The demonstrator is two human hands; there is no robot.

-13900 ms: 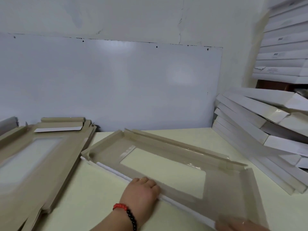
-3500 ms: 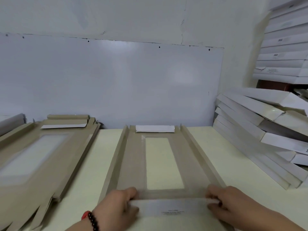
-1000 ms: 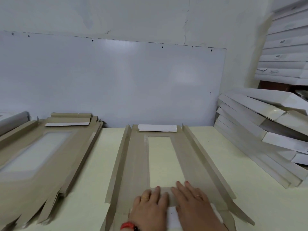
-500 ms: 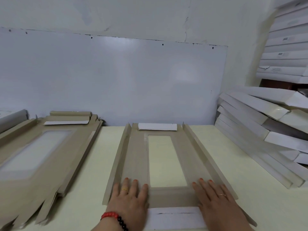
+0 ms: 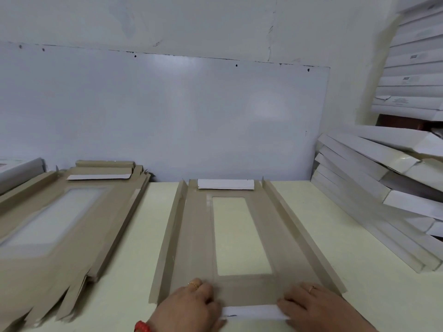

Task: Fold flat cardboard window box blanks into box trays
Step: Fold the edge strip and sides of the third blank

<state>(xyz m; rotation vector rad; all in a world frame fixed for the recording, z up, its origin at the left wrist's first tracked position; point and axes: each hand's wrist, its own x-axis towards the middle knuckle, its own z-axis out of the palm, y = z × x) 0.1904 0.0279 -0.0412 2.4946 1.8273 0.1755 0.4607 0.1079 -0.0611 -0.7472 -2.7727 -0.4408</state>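
One brown window box blank lies on the desk, running away from both hands: long side walls half raised, far white flap folded over, clear window in the middle. Left hand and right hand now curl over the near white flap, gripping its ends; half a second ago they pressed flat. One stack of blanks left of them.

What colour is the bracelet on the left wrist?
Red, on the bracelet at the bottom edge of the head view, partly cropped.
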